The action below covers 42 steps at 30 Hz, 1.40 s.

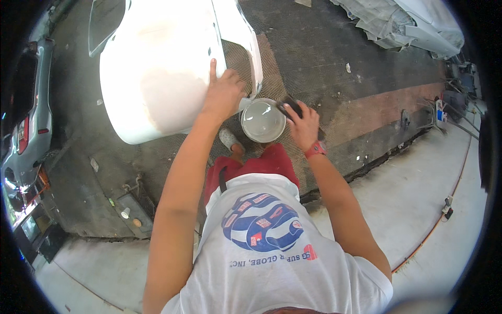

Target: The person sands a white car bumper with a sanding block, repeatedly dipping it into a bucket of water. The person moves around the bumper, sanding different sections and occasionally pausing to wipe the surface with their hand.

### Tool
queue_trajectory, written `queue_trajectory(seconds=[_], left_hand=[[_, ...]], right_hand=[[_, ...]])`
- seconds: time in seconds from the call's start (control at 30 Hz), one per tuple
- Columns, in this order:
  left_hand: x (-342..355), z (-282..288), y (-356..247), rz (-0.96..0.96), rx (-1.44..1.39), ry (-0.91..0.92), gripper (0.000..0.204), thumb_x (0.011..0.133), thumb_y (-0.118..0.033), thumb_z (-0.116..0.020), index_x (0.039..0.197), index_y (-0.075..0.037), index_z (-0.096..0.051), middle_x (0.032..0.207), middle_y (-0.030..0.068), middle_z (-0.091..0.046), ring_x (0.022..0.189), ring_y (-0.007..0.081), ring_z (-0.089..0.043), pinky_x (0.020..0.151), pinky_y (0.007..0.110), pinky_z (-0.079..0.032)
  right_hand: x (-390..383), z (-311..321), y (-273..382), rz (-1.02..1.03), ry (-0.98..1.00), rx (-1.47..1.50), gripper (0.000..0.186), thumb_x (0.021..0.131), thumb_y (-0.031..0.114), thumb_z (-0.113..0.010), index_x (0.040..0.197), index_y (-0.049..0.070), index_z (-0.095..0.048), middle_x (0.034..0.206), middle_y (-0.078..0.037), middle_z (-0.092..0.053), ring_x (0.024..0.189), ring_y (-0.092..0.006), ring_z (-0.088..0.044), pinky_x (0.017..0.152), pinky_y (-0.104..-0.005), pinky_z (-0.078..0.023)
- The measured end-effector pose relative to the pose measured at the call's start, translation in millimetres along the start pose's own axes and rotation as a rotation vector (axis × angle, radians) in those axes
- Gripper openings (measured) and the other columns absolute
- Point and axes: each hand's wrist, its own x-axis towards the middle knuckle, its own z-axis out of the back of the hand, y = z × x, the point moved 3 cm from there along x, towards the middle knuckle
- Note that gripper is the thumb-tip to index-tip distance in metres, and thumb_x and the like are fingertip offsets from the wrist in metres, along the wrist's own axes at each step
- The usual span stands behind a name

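Observation:
A large white car door panel (157,83), with a window frame at its far end, stands in front of me on the left. My left hand (225,93) lies on the panel's right edge, its index finger stretched forward and the others spread toward the rim. Between my hands is a round bucket (243,125) with cloudy, greyish water (263,120) in it. Just over the bucket's right rim, my right hand (304,124) grips a dark, hand-sized block (290,106). Motion smears the block, so its surface is hard to make out.
Patterned dark matting (334,63) covers the floor. At the far right sits a shape wrapped in pale sheeting (389,26). A grey car (44,99) stands at the left. Metal stands (438,112) and an orange cord (426,238) lie along the right side.

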Motion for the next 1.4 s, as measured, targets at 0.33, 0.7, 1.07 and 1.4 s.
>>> queue_trajectory(seconds=[0.33, 0.7, 1.07, 1.4], left_hand=[[86.4, 30.8, 3.7, 0.338, 0.175, -0.291, 0.079, 0.11, -0.045, -0.065, 0.176, -0.01, -0.04, 0.184, 0.0085, -0.037, 0.17, 0.0353, -0.03, 0.134, 0.079, -0.016], [38.9, -20.9, -25.2, 0.54, 0.229, -0.217, 0.114, 0.098, -0.074, -0.067, 0.182, -0.012, -0.022, 0.19, 0.0164, -0.016, 0.176, 0.0408, -0.009, 0.132, 0.082, -0.015], [-148.8, -123.5, -94.7, 0.293, 0.131, -0.262, 0.112, 0.094, -0.05, -0.087, 0.182, -0.015, -0.025, 0.19, 0.014, -0.018, 0.175, 0.0373, -0.016, 0.138, 0.071, -0.013], [-645.3, -295.0, -86.6, 1.634, -0.88, 0.573, 0.082, 0.103, -0.065, -0.07, 0.159, -0.005, -0.065, 0.173, 0.0237, -0.052, 0.162, 0.0446, -0.047, 0.135, 0.058, -0.033]], right_hand=[[-274.0, 0.9, -182.9, -0.417, 0.277, -0.017, 0.076, 0.082, 0.021, -0.092, 0.154, 0.022, -0.067, 0.143, -0.026, -0.067, 0.123, -0.0502, -0.067, 0.106, -0.0618, -0.054], [-254.2, -4.6, -286.0, -0.728, 0.388, -0.029, 0.079, 0.092, 0.017, -0.09, 0.164, 0.025, -0.059, 0.155, -0.023, -0.056, 0.139, -0.0504, -0.058, 0.118, -0.0607, -0.05], [-148.8, 46.5, -234.2, -0.61, 0.046, 0.181, 0.084, 0.097, 0.009, -0.084, 0.17, 0.002, -0.043, 0.165, -0.028, -0.055, 0.151, -0.0481, -0.055, 0.123, -0.0565, -0.048], [-273.1, 11.2, -143.3, -0.834, 0.66, -0.175, 0.08, 0.097, 0.025, -0.081, 0.168, 0.002, -0.053, 0.155, -0.028, -0.067, 0.142, -0.0467, -0.065, 0.122, -0.0556, -0.052]])
